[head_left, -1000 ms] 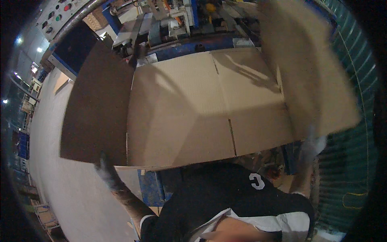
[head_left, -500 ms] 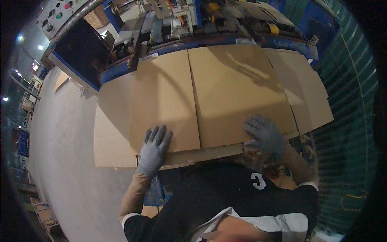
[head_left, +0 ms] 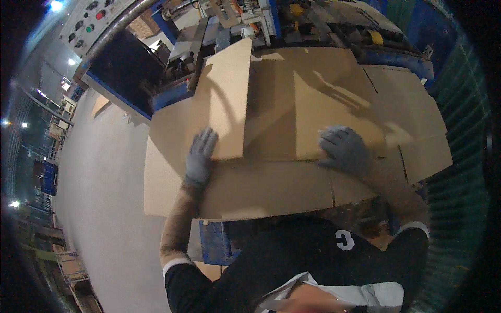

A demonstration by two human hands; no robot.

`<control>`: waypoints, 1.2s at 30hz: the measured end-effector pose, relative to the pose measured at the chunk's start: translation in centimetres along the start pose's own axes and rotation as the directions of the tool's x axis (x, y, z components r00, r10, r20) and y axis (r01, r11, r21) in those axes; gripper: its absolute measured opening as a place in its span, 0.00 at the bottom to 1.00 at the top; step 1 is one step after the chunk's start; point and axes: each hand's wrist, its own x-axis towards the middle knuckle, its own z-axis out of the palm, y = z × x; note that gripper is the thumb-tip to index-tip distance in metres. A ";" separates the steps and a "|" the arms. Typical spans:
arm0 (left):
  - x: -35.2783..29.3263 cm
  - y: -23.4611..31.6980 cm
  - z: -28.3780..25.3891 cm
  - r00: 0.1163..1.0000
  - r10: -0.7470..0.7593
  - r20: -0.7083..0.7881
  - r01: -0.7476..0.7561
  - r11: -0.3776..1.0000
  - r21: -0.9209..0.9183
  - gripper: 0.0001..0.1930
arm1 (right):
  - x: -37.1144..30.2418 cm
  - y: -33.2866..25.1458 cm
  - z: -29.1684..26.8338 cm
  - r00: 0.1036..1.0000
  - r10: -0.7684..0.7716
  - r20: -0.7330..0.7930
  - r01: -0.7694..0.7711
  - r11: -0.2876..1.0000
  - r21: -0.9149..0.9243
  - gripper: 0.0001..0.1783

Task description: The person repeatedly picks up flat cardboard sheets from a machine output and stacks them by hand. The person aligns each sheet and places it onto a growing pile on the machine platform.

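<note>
Since half a second ago the flat cardboard sheet [head_left: 271,182] has begun to fold: two panels that lay level now stand up from it in the centre of the frame, while both hands have slid a little up and apart.

At the left edge of the frame lies pale grey floor [head_left: 94,208], with a grey control panel [head_left: 88,21] of coloured buttons in the upper left corner. Just right of that, the left hand [head_left: 200,156], in a grey glove, lies flat with its fingers [head_left: 206,140] spread and straight, pressing the lower edge of the raised left flap [head_left: 227,99]; they clamp on nothing. That flap now tilts up toward the top of the frame, where earlier it lay level with the rest of the sheet.

In the middle, a second panel [head_left: 323,104] has also risen, throwing a shadow between the two. The sheet itself rests on a blue desk [head_left: 214,242] whose frame shows under its near edge, low in the centre.

Right of centre, the right hand [head_left: 344,148], gloved the same, rests palm down at the foot of that second panel, fingers loosely spread, gripping nothing. Further right, the flat outer flaps [head_left: 417,135] have not lifted. Judging by this, the sheet is being creased along its score lines, and only the inner panels are up so far.
</note>
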 end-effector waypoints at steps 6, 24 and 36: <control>-0.1 2.8 0.5 0.999 -0.001 0.052 0.002 1.000 -0.016 0.29 | -3.5 3.7 -1.6 0.980 0.196 0.043 -0.193 0.978 -0.079 0.40; -10.8 2.6 -6.2 -0.083 -0.947 -0.311 0.973 -0.010 -0.230 0.43 | -19.5 7.8 -6.9 0.219 0.888 -0.405 -0.945 0.090 -0.314 0.29; -13.6 3.0 -7.1 -0.213 -0.967 -0.138 0.636 -0.030 -0.771 0.39 | -28.3 10.6 -5.4 -0.111 0.914 -0.390 -0.956 0.009 0.292 0.27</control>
